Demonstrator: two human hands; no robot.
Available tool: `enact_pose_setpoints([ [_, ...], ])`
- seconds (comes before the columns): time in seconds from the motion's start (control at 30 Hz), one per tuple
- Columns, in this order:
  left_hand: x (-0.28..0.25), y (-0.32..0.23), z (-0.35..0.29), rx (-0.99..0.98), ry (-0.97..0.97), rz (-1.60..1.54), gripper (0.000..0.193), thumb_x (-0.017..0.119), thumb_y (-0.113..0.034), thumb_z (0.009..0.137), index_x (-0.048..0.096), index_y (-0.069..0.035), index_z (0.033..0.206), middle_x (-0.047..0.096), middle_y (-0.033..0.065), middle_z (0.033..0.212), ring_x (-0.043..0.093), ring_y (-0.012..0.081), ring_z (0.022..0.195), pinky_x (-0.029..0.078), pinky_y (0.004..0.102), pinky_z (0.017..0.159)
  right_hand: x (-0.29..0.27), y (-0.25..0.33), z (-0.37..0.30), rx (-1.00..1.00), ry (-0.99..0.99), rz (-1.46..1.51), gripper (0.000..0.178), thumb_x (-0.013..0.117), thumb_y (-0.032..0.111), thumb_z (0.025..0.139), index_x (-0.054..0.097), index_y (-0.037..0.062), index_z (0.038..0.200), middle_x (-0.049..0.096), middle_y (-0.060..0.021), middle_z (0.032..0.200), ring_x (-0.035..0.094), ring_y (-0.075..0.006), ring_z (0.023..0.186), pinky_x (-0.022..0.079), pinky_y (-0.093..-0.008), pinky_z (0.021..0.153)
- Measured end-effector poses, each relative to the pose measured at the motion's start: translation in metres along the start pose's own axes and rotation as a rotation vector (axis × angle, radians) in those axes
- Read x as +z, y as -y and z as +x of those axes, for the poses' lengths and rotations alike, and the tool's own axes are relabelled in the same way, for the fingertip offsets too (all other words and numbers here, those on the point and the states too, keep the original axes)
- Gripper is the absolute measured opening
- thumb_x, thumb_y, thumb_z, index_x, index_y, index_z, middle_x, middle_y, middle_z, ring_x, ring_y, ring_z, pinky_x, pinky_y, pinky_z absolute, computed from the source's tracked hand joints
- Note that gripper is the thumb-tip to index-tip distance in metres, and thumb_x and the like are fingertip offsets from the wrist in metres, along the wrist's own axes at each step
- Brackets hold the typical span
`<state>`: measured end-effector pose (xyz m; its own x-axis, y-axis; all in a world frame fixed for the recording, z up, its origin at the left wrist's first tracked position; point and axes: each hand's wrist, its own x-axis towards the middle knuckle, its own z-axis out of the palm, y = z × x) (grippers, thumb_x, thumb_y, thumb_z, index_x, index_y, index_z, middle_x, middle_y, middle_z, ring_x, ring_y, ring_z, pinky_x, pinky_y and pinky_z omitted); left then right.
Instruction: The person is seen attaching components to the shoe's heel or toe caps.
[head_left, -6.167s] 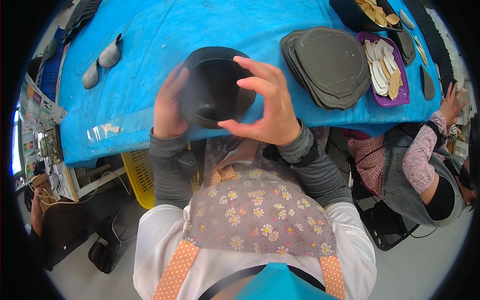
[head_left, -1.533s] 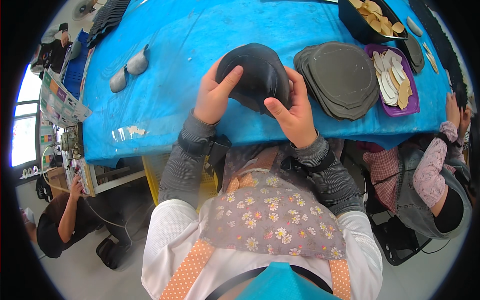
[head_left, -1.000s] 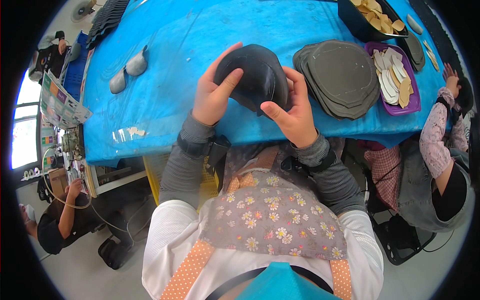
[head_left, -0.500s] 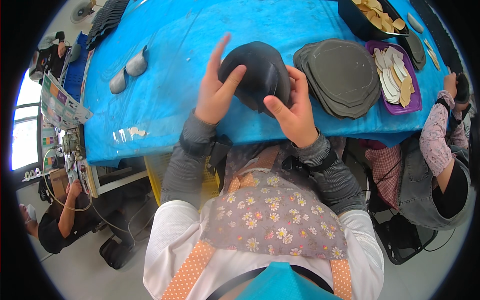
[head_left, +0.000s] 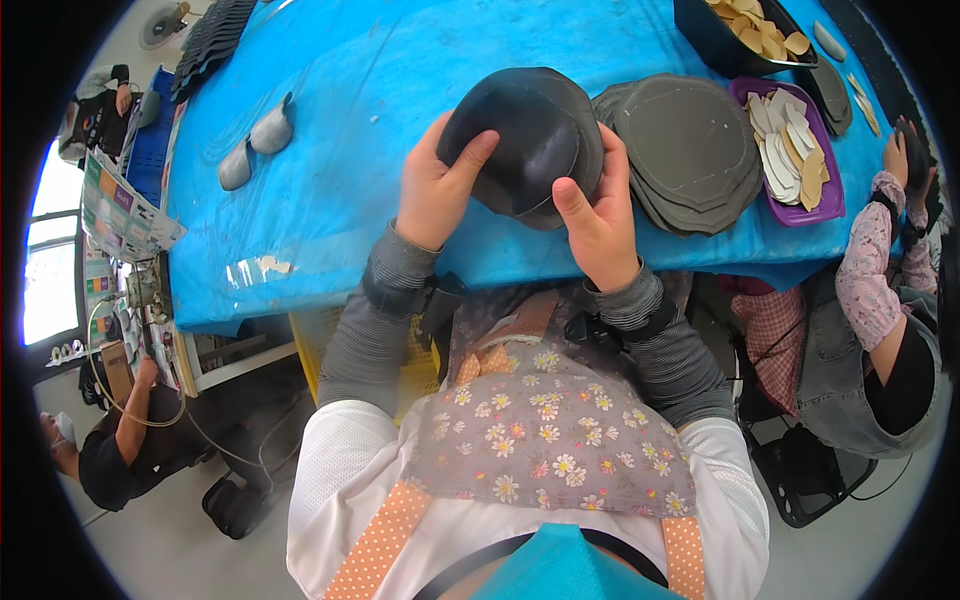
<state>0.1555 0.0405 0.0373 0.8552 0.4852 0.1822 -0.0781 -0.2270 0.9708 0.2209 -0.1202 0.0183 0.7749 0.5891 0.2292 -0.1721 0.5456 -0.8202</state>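
Note:
Both my hands hold a black, glossy domed piece (head_left: 520, 135) with a thin wavy rim, above the near edge of the blue-covered table. My left hand (head_left: 437, 190) grips its left side, thumb over the face and fingers hidden behind. On the other side my right hand (head_left: 608, 225) has its fingers around the right edge, with the thumb raised near the lower rim. Just right of it lies a stack of dark grey flat pieces (head_left: 690, 150), roughly round and uneven at the edges.
A purple tray (head_left: 832, 212) of pale cut pieces stands beyond the stack, near a black bin (head_left: 708, 52) of tan pieces. Two grey curved shells (head_left: 270, 130) lie at left. Corrugated black sheets (head_left: 212, 45) sit at the far left corner. Other people work at both sides.
My left hand's raised fingers have come in and closed on the domed piece. The piece has turned, showing a smoother, rounder face. The co-worker's hands at right have shifted slightly.

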Motion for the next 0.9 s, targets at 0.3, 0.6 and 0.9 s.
enact_pose_setpoints([
  [0.3, -0.001, 0.004, -0.001, 0.050, 0.036, -0.020, 0.034, 0.058, -0.021, 0.096, 0.056, 0.003, 0.120, 0.065, 0.0076, 0.106, 0.058, 0.0125, 0.097, 0.046, 0.0263, 0.085, -0.001, 0.001, 0.001, 0.006, 0.038, -0.148, 0.073, 0.071, 0.019, 0.087, 0.027, -0.0011, 0.141, 0.046, -0.0127, 0.130, 0.048, -0.0183, 0.118, 0.040, -0.0328, 0.101],
  [0.6, -0.005, -0.006, -0.004, 0.223, -0.054, 0.046, 0.037, 0.063, -0.011, 0.091, 0.055, 0.004, 0.124, 0.065, 0.0109, 0.111, 0.060, 0.0149, 0.101, 0.047, 0.0278, 0.088, 0.004, 0.001, -0.002, 0.035, 0.101, -0.173, 0.071, 0.072, 0.019, 0.086, 0.028, -0.0014, 0.139, 0.050, -0.0130, 0.126, 0.051, -0.0172, 0.114, 0.043, -0.0319, 0.097],
  [0.9, -0.008, -0.009, -0.006, 0.051, -0.114, -0.002, 0.029, 0.068, -0.016, 0.089, 0.064, 0.005, 0.109, 0.069, 0.0078, 0.096, 0.064, 0.0122, 0.086, 0.050, 0.0246, 0.075, 0.003, -0.004, -0.004, -0.044, 0.161, -0.411, 0.077, 0.077, 0.019, 0.082, 0.028, 0.0003, 0.139, 0.061, -0.0132, 0.109, 0.061, -0.0157, 0.094, 0.051, -0.0292, 0.081],
])
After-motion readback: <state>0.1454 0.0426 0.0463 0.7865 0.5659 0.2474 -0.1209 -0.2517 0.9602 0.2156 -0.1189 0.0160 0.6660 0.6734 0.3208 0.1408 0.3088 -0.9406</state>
